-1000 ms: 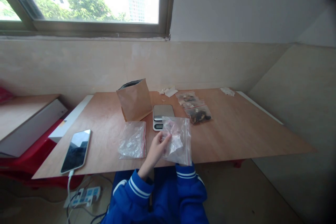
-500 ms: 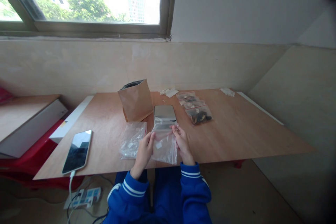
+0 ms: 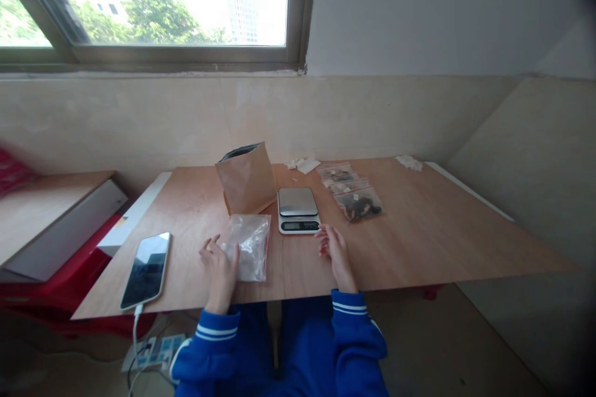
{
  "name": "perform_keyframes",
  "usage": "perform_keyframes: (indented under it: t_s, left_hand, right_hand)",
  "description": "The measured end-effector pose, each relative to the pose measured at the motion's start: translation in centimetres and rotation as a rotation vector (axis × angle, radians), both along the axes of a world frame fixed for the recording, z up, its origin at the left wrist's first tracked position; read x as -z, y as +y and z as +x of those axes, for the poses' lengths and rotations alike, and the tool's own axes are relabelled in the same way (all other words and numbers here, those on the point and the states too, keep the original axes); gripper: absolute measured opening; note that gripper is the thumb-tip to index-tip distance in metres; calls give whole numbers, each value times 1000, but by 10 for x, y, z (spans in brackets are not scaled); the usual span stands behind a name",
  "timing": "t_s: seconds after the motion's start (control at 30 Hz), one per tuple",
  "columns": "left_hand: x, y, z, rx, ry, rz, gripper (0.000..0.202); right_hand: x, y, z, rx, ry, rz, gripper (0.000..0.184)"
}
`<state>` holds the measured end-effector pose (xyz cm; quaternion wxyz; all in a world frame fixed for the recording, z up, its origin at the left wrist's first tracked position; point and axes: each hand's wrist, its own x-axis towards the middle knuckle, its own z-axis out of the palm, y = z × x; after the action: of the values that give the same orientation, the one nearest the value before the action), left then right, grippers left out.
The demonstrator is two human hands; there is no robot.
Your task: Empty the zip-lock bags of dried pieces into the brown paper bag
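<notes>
- Left hand (image 3: 220, 276): resting pretty loosely on the worktop (image 3: 419, 229), side of the hand against a clear zip bag (image 3: 250, 248)
- Left fingers (image 3: 209, 247): spread and relaxed, released, no real grip on anything
- Clear zip bag: lying flat and crumpled on the worktop, just right of the left hand, thin red strip down its right edge
- Right hand (image 3: 336, 255): empty, down on the worktop, just beside the front right corner of a digital kitchen scale (image 3: 298, 209)
- Right fingers (image 3: 325, 242): loosely curled, not clenched, holding nothing
- Kitchen scale: flat on the worktop, steel top bare, dark display facing the person
- Just left of the scale and behind the clear bag: a kraft paper pouch (image 3: 246, 178), standing upright, dark lining showing at the top
- Right of the scale: a row of small zip bags (image 3: 357, 203) with dark dried bits inside, overlapping a bit
- Back edge of the worktop: a couple of white paper scraps (image 3: 302, 164)
- Far left of the worktop: a smartphone (image 3: 146, 270), screen up, white charging cable (image 3: 136, 322) plugged into the bottom
- Both sleeves (image 3: 207, 338): bright blue with white stripes at the cuffs
</notes>
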<state>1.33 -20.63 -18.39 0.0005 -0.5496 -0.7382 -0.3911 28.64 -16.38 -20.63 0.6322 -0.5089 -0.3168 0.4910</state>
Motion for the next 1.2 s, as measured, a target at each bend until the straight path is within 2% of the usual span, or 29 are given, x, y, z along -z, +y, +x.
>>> perform_keyframes:
  t_s: [0.07, 0.13, 0.23, 0.33, 0.43, 0.53, 0.63, 0.73, 0.9, 1.03, 1.1, 1.2]
  left_hand:
    - [-4, -2, 14, -21, 100, 29, 48]
    - [-12, 0, 24, 29, 136, 2, 45]
    - [-15, 9, 22, 40, 90, -81, 48]
    - [0, 19, 8, 34, 13, -132, 48]
    - [18, 21, -1, 119, -86, -120, 41]
    - [25, 16, 0, 175, -228, -186, 39]
    - [18, 12, 5, 226, -369, -167, 43]
    - [3, 12, 5, 253, -429, -80, 52]
    - [-16, 20, -15, 271, -258, -97, 46]
    - [-21, 24, -16, 259, 34, 50, 47]
    - [-18, 23, -6, 353, 150, 53, 47]
    - [-1, 21, 10, 508, 295, -107, 48]
  right_hand:
    - [2, 0, 3, 41, -33, 4, 47]
    - [3, 0, 7, 84, -78, 9, 47]
    - [7, 0, 13, 121, -130, 3, 48]
    - [12, 0, 17, 132, -158, -1, 48]
    - [17, 0, 17, 117, -190, 12, 48]
    - [20, 1, 17, 101, -213, 20, 48]
    - [21, 2, 18, 101, -217, 21, 49]
    - [22, 1, 19, 97, -214, 20, 50]
    - [20, 0, 19, 93, -210, 14, 49]
    - [17, 0, 17, 115, -206, 19, 48]
    - [17, 1, 17, 135, -222, 21, 45]
    - [21, 2, 18, 186, -294, 25, 38]
